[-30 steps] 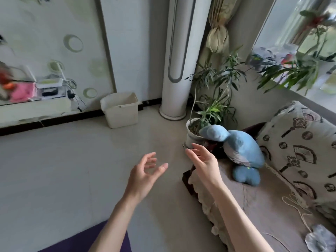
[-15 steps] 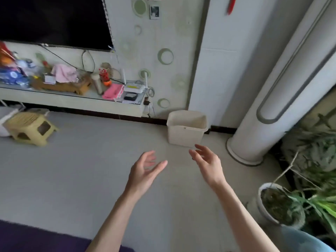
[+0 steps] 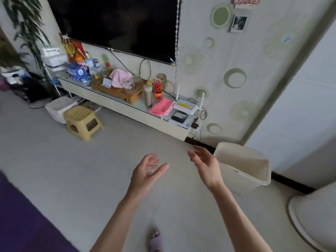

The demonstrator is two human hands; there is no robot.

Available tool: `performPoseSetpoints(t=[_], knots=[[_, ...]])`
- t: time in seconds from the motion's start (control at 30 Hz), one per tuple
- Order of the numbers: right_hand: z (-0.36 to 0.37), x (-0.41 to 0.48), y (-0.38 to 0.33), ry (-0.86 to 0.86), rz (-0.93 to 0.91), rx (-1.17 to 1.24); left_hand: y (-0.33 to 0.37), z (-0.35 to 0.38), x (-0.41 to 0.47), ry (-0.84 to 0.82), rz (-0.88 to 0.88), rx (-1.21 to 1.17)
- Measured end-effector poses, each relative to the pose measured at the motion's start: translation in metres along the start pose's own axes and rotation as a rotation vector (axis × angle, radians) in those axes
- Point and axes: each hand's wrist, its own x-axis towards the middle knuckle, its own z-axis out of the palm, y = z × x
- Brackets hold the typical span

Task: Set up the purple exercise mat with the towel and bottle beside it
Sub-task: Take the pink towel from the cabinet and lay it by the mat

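Observation:
The purple exercise mat (image 3: 21,215) lies flat on the floor at the lower left, partly cut off by the frame edge. A folded pink towel (image 3: 161,107) rests on the low TV shelf (image 3: 127,110), with a tall beige bottle (image 3: 148,96) standing just left of it. My left hand (image 3: 145,172) and my right hand (image 3: 206,165) hover in front of me over the bare floor, fingers relaxed, holding nothing. Both are well short of the shelf.
A cream waste bin (image 3: 242,168) stands by the wall just right of my right hand. A yellow plastic stool (image 3: 82,121) and a white basket (image 3: 58,108) sit in front of the shelf. A router (image 3: 187,106) lies beside the towel. A white floor unit (image 3: 314,215) is at right.
My view has swung left, from the sofa and potted plant to the TV wall and shelf. The hands keep the same relaxed pose in front of me.

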Motion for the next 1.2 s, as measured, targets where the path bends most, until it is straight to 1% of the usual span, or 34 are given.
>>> performPoseSetpoints(t=[0.07,0.17,0.37,0.47,0.67,0.73,0.83,0.97,1.2], knots=[[0.022,0.053,-0.014,-0.025,0.019,0.016,0.005,-0.012,0.055,-0.006,-0.017,0.002],[0.054,0.131,-0.025,-0.018,0.024,0.046,0.009,-0.028,0.136,-0.012,-0.024,0.023],[0.1,0.235,-0.045,-0.034,0.064,0.051,0.016,-0.048,0.248,-0.011,-0.058,0.027],[0.123,0.287,-0.046,-0.039,0.073,0.049,0.012,-0.053,0.306,-0.006,-0.086,0.027],[0.176,0.415,-0.03,-0.014,0.126,0.022,-0.01,-0.06,0.448,-0.062,-0.121,0.061],[0.187,0.439,-0.029,-0.019,0.165,0.037,-0.016,-0.061,0.477,-0.067,-0.15,0.044],[0.208,0.492,-0.025,0.019,0.232,0.024,-0.025,-0.066,0.538,-0.109,-0.207,0.044],[0.224,0.542,-0.023,0.053,0.299,0.026,-0.034,-0.066,0.599,-0.139,-0.285,0.044],[0.252,0.619,0.013,0.16,0.442,0.055,-0.071,-0.048,0.696,-0.223,-0.363,0.1]])
